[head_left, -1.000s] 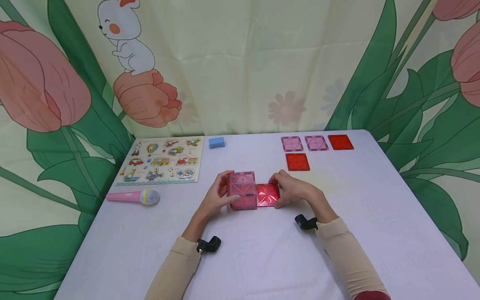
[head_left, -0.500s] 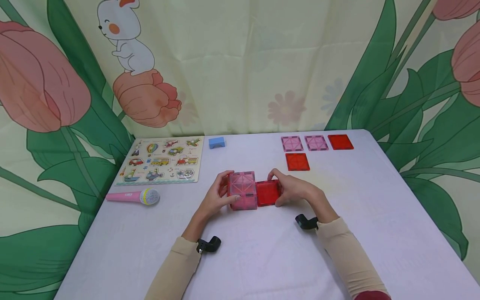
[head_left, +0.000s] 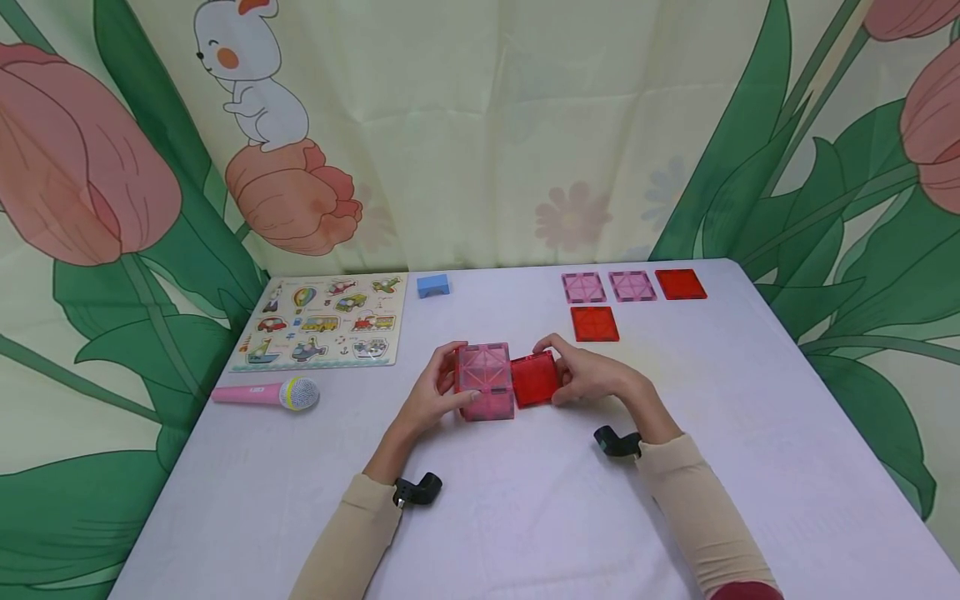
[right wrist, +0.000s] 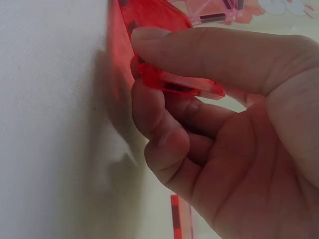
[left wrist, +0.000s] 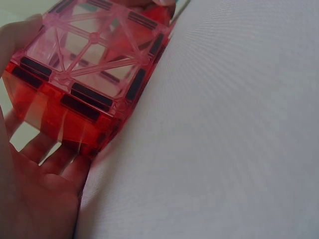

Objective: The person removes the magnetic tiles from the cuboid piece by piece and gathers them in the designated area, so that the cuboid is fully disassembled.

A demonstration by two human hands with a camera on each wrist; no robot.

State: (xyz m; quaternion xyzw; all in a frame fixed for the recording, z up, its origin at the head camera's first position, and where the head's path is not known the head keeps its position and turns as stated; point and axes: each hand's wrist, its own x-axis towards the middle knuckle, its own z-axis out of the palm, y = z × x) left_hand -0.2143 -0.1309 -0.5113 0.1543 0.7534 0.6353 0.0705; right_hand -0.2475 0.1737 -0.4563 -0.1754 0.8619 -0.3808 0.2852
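A box of translucent pink and red magnetic tiles (head_left: 485, 379) stands near the middle of the table. My left hand (head_left: 437, 387) grips it from the left, thumb on the near side and fingers around the far side; the left wrist view shows the fingers through its red wall (left wrist: 55, 114). Against the box's right side, a red square magnetic tile (head_left: 536, 379) sits tilted, its far edge raised. My right hand (head_left: 588, 372) pinches this tile at its right edge. In the right wrist view the thumb lies over the red tile (right wrist: 184, 84) and curled fingers sit beneath.
Two pink tiles (head_left: 632, 286) and a red tile (head_left: 681, 284) lie in a back row, with another red tile (head_left: 596, 324) in front. A blue block (head_left: 433, 286), a picture puzzle board (head_left: 322, 321) and a pink toy microphone (head_left: 266, 393) are on the left.
The red tile at the box's right side has tilted up and shifted slightly away from me, with my right hand moving along. My left hand and the box have stayed still.
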